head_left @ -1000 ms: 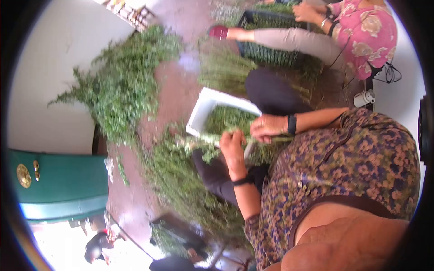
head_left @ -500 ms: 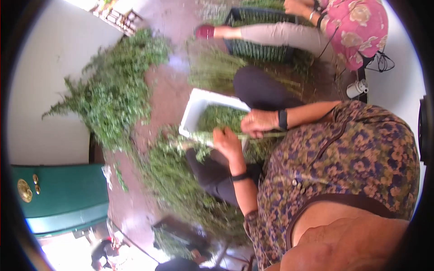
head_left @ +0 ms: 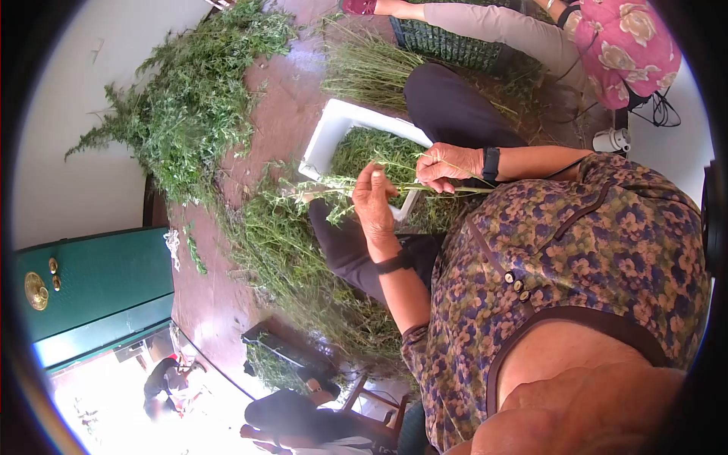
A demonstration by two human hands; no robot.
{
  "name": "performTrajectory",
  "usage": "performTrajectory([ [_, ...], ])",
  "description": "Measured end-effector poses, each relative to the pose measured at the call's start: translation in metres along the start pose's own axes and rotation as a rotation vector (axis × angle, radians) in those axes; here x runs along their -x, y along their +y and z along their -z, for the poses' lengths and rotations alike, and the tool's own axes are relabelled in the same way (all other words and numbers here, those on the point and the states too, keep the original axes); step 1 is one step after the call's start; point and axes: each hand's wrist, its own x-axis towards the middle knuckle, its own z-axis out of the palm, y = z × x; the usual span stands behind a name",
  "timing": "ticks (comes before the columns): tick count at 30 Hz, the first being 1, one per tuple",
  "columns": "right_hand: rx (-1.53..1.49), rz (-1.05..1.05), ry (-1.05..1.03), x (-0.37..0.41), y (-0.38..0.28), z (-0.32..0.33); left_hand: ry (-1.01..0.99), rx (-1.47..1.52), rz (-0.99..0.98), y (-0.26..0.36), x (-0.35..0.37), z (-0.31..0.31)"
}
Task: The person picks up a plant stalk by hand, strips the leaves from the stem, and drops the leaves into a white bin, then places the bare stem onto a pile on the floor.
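My left hand (head_left: 371, 199) is closed around a leafy green stalk (head_left: 327, 186). Its stems run on towards my lap, passing under my right hand (head_left: 447, 165). That right hand, with a dark band at the wrist, is closed on thin stems of the plant, and a small sprig (head_left: 387, 158) sticks out between the two hands. Beneath them sits a white foam box (head_left: 324, 138), holding loose green leaves (head_left: 364, 152). My fingers partly hide where the stems are gripped.
A big heap of cut greenery (head_left: 189, 114) lies ahead, with more stalks (head_left: 280, 265) at my left. Bare stems (head_left: 368, 72) lie to my right, near a co-worker's leg (head_left: 485, 26) and a dark crate (head_left: 447, 38). Another dark crate (head_left: 284, 353) stands far left, near a green door (head_left: 98, 288).
The view has shifted, so most things sit higher in the picture. The small sprig now shows between my hands, both still on the plant.
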Motion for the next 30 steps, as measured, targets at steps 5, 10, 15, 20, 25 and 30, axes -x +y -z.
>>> performTrajectory([
  [5,0.064,-0.008,-0.03,0.0,-0.002,0.0,-0.045,0.321,0.035,0.002,0.0,-0.012],
  [10,0.071,-0.015,-0.023,0.0,0.0,0.0,0.009,0.306,0.061,-0.004,-0.004,-0.001],
  [15,0.081,-0.018,0.01,0.0,0.001,0.001,0.232,0.027,-0.109,-0.009,-0.008,-0.01],
  [20,0.095,-0.005,0.053,0.001,-0.004,-0.001,0.345,0.069,-0.198,-0.016,-0.01,-0.019],
  [25,0.115,-0.003,0.023,0.002,0.0,0.001,0.646,0.334,-0.231,-0.003,-0.026,0.026],
  [30,0.086,-0.011,0.012,0.001,0.003,0.003,0.33,-0.232,-0.02,0.028,-0.011,0.017],
])
